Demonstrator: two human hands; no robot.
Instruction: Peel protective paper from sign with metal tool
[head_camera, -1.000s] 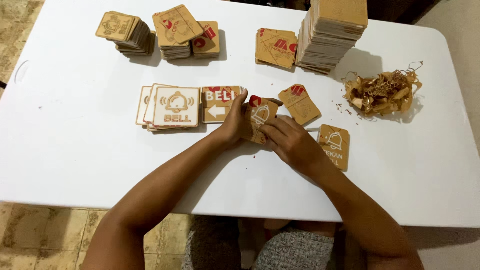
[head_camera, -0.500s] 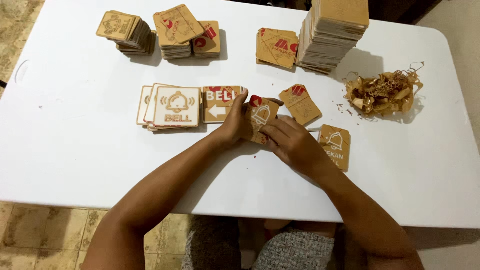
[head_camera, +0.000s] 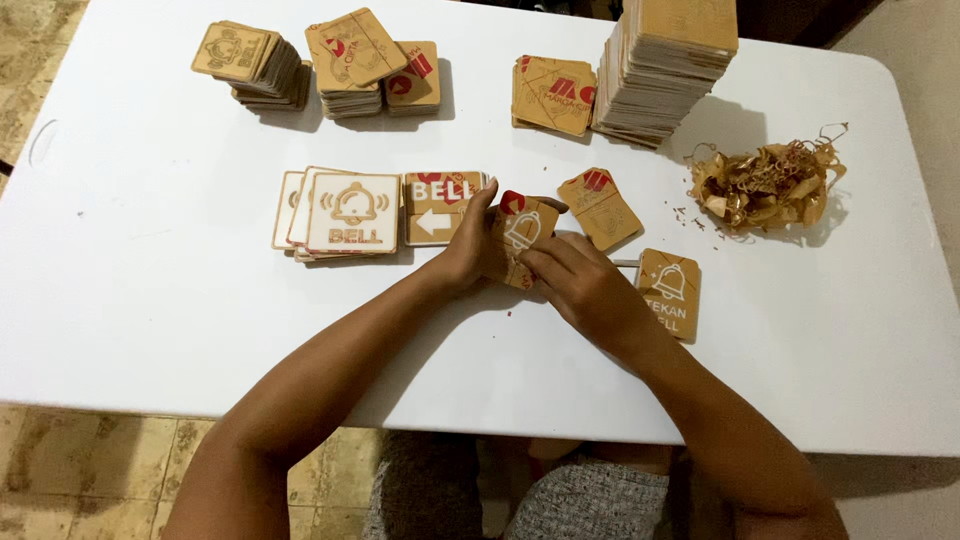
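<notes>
My left hand (head_camera: 470, 250) grips the left side of a small brown square sign (head_camera: 527, 228) with a white bell outline and a red corner, held just above the white table (head_camera: 150, 300). My right hand (head_camera: 580, 285) touches the sign's lower right edge, fingers curled against it. Which fingers pinch it is partly hidden. A similar brown bell sign (head_camera: 670, 290) lies flat to the right of my right hand. Another brown sign with a red mark (head_camera: 600, 207) lies just behind the held one.
A short pile of white-faced bell signs (head_camera: 350, 213) and a brown arrow sign (head_camera: 438, 205) lie left of my hands. Several stacks of brown signs (head_camera: 350, 60) stand at the back, a tall stack (head_camera: 665, 65) at back right. Curled brown peelings (head_camera: 765, 185) are heaped at right.
</notes>
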